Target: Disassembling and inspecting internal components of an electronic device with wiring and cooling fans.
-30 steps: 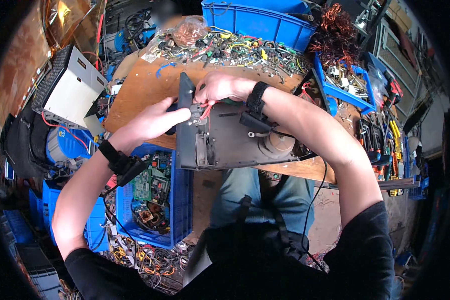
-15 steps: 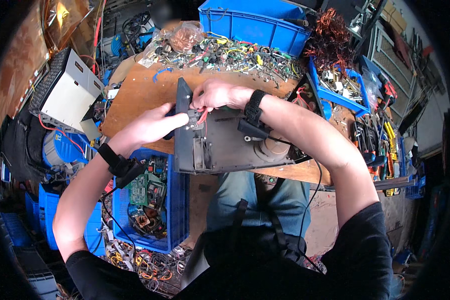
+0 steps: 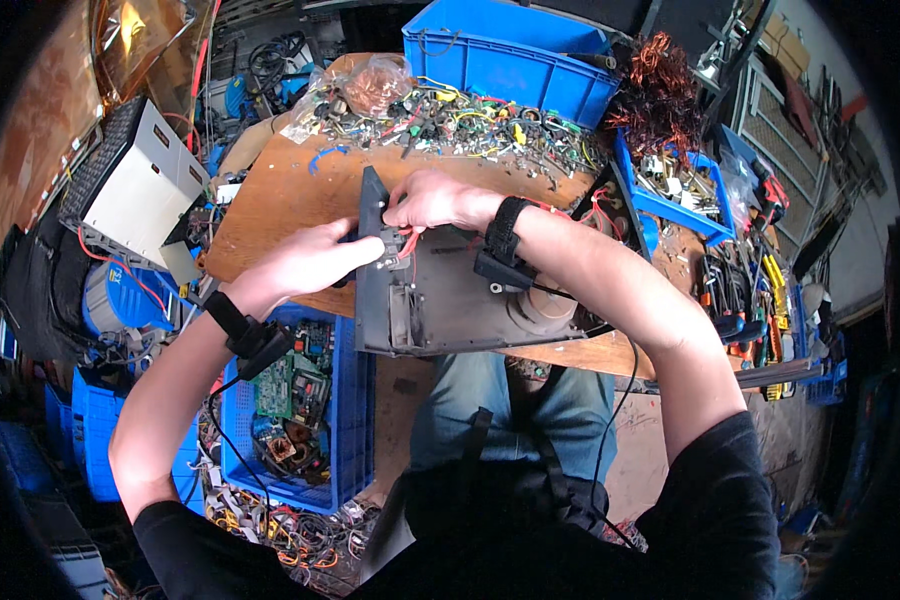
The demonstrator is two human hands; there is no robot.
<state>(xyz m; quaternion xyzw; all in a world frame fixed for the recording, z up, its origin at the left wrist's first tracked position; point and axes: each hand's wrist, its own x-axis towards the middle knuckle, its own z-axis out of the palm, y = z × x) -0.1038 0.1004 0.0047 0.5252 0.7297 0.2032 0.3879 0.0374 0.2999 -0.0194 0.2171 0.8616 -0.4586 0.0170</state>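
Note:
A dark grey open metal casing [image 3: 460, 300] rests at the near edge of the wooden table, its narrow side panel [image 3: 372, 280] standing up on the left. My left hand [image 3: 315, 258] grips this panel, thumb on the inner face beside a small grey connector block [image 3: 392, 250] and fingers hidden behind. Red wires [image 3: 410, 240] run from the block. My right hand [image 3: 432, 200] is closed at the wires' upper end, fingertips pinched against the panel; exactly what lies between them is partly hidden. Inside the casing, a round pale part [image 3: 542, 308] sits below my right wrist.
Loose cable scraps and connectors [image 3: 470, 125] lie along the table's far side, before a large blue bin [image 3: 510, 60]. Copper wire [image 3: 655, 95] is heaped at the far right, near a blue tray [image 3: 722, 195] and hand tools [image 3: 760, 290]. Below left stands a blue crate [image 3: 355, 420] of circuit boards.
The casing has shifted slightly right and toward me in the picture. Both hands stay at the connector and red wires, with the right fingertips a little closer to the panel.

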